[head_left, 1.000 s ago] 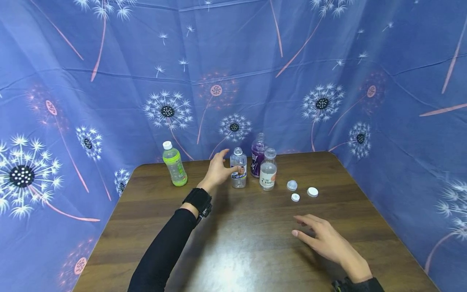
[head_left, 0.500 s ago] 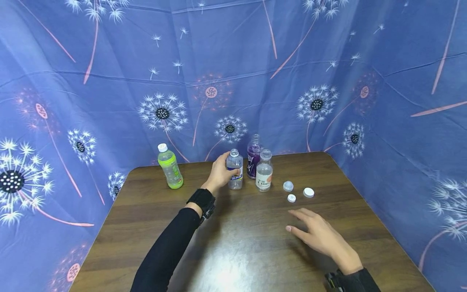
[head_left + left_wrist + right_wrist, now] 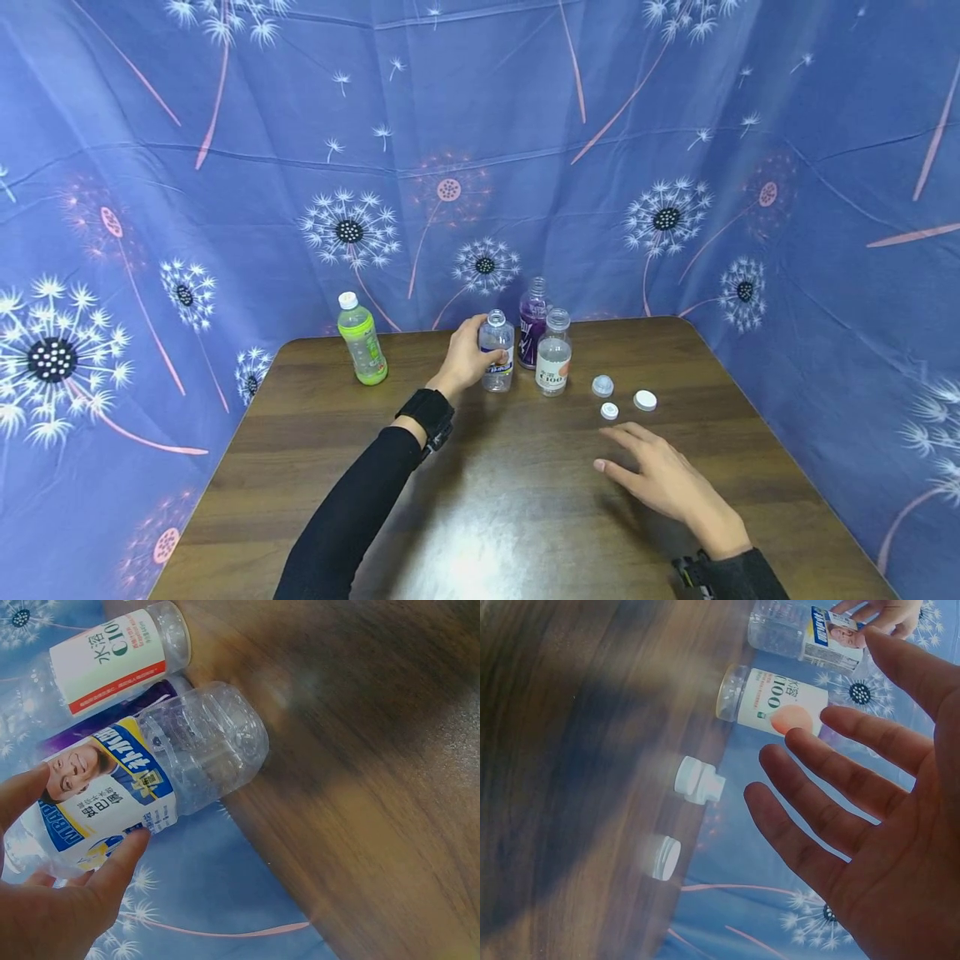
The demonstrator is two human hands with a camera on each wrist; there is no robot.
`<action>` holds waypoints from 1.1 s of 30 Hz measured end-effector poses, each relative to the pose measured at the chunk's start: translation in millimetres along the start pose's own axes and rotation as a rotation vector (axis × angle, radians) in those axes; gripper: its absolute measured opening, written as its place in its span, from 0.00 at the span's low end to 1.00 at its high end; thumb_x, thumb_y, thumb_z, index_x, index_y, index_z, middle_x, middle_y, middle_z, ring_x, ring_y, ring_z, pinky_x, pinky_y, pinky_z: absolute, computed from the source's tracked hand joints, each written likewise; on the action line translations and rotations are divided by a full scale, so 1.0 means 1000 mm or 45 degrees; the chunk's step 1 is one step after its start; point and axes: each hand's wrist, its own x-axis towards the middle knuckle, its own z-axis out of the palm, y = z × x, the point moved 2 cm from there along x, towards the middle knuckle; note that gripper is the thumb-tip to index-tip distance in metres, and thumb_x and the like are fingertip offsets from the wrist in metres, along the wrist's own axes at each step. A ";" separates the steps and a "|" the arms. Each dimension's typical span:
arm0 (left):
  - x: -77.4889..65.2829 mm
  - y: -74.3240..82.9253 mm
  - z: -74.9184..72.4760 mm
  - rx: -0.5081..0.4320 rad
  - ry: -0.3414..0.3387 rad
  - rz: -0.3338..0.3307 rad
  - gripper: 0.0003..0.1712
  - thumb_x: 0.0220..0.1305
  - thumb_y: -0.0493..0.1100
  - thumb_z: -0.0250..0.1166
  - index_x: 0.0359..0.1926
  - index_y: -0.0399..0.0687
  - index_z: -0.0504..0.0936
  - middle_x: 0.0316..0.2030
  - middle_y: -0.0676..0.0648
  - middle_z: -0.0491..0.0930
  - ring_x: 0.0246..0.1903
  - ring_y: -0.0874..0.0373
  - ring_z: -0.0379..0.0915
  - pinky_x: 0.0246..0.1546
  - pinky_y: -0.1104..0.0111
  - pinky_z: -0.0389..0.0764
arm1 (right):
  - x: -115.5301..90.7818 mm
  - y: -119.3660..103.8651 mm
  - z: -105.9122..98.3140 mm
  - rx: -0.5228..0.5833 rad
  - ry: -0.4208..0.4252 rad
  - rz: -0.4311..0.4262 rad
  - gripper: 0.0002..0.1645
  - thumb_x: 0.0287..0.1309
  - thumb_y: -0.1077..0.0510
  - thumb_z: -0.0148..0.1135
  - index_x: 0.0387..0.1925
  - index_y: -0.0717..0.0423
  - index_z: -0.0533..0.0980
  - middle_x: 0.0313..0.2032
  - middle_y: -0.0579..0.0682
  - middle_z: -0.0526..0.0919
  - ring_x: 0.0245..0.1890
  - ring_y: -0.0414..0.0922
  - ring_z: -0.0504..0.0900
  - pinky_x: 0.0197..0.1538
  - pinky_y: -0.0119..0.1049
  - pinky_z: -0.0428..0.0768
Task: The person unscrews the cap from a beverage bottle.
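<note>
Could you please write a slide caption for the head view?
The left hand grips an uncapped clear bottle while the right hand hovers over the table near three loose caps.

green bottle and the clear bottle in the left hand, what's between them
In the head view, the left hand itself, holding the clear bottle; from there to the green bottle, the table is bare.

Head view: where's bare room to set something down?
Bare: the table between the left sleeve and right hand, and left of that sleeve, nearer than the green bottle. Crowded: left hand, clear bottle, purple bottle and C100 bottle bunch together, three caps to their right.
</note>
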 end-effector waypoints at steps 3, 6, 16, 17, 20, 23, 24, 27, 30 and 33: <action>-0.005 0.002 -0.004 0.015 0.009 0.025 0.46 0.57 0.45 0.77 0.72 0.44 0.65 0.59 0.41 0.76 0.58 0.45 0.74 0.60 0.54 0.82 | 0.002 -0.001 0.000 -0.005 0.000 -0.013 0.38 0.65 0.29 0.57 0.66 0.47 0.75 0.63 0.52 0.78 0.60 0.57 0.80 0.53 0.61 0.83; -0.010 0.005 -0.009 0.026 0.015 0.047 0.46 0.56 0.45 0.78 0.72 0.44 0.66 0.58 0.41 0.76 0.57 0.46 0.75 0.58 0.54 0.82 | 0.005 -0.002 -0.001 -0.022 -0.003 -0.025 0.38 0.65 0.30 0.58 0.66 0.47 0.75 0.64 0.53 0.77 0.60 0.58 0.80 0.54 0.62 0.82; -0.034 0.008 -0.023 0.035 -0.030 0.050 0.47 0.56 0.45 0.78 0.73 0.44 0.66 0.59 0.41 0.76 0.55 0.48 0.76 0.54 0.55 0.83 | 0.016 -0.004 -0.008 -0.071 -0.037 -0.062 0.38 0.66 0.31 0.58 0.67 0.48 0.73 0.66 0.59 0.74 0.62 0.62 0.79 0.54 0.65 0.81; -0.036 0.008 -0.025 0.038 -0.032 0.051 0.46 0.56 0.46 0.78 0.73 0.44 0.66 0.59 0.41 0.76 0.55 0.48 0.76 0.54 0.55 0.83 | 0.017 -0.004 -0.008 -0.071 -0.035 -0.063 0.38 0.66 0.31 0.59 0.67 0.48 0.73 0.66 0.59 0.74 0.61 0.62 0.79 0.54 0.65 0.81; -0.044 0.007 -0.029 0.037 -0.029 0.077 0.46 0.55 0.46 0.78 0.72 0.44 0.67 0.59 0.41 0.76 0.58 0.46 0.75 0.57 0.54 0.82 | 0.021 -0.004 -0.008 -0.064 -0.031 -0.075 0.38 0.66 0.31 0.58 0.67 0.49 0.73 0.67 0.61 0.74 0.62 0.64 0.78 0.54 0.66 0.81; -0.052 0.006 -0.033 0.040 -0.022 0.114 0.45 0.54 0.46 0.79 0.71 0.44 0.69 0.59 0.42 0.77 0.59 0.46 0.75 0.59 0.54 0.81 | 0.024 -0.002 -0.008 -0.051 -0.030 -0.079 0.38 0.66 0.31 0.59 0.67 0.49 0.74 0.67 0.61 0.74 0.61 0.63 0.79 0.55 0.65 0.81; -0.055 0.006 -0.034 0.042 -0.021 0.124 0.45 0.54 0.46 0.79 0.70 0.44 0.69 0.59 0.42 0.77 0.59 0.47 0.75 0.60 0.55 0.80 | 0.025 -0.001 -0.008 -0.050 -0.030 -0.081 0.38 0.66 0.31 0.58 0.67 0.49 0.74 0.66 0.61 0.74 0.60 0.63 0.79 0.54 0.65 0.81; -0.066 0.006 -0.038 0.041 -0.032 0.135 0.44 0.54 0.47 0.79 0.70 0.45 0.70 0.59 0.44 0.78 0.58 0.49 0.76 0.60 0.56 0.81 | 0.028 0.002 -0.007 -0.046 -0.026 -0.080 0.38 0.66 0.32 0.60 0.67 0.50 0.74 0.64 0.58 0.76 0.59 0.60 0.81 0.55 0.63 0.81; -0.079 0.006 -0.043 0.040 -0.051 0.126 0.45 0.54 0.47 0.79 0.70 0.46 0.69 0.60 0.45 0.77 0.59 0.51 0.76 0.60 0.57 0.81 | 0.031 0.005 -0.006 -0.053 -0.018 -0.085 0.37 0.66 0.33 0.60 0.66 0.51 0.74 0.63 0.58 0.77 0.58 0.59 0.81 0.55 0.63 0.81; -0.092 0.008 -0.049 0.027 -0.064 0.120 0.46 0.53 0.47 0.80 0.70 0.46 0.69 0.61 0.45 0.77 0.60 0.51 0.76 0.61 0.58 0.80 | 0.034 0.007 -0.004 -0.052 -0.014 -0.086 0.37 0.65 0.33 0.60 0.65 0.51 0.75 0.63 0.60 0.78 0.59 0.61 0.80 0.55 0.65 0.80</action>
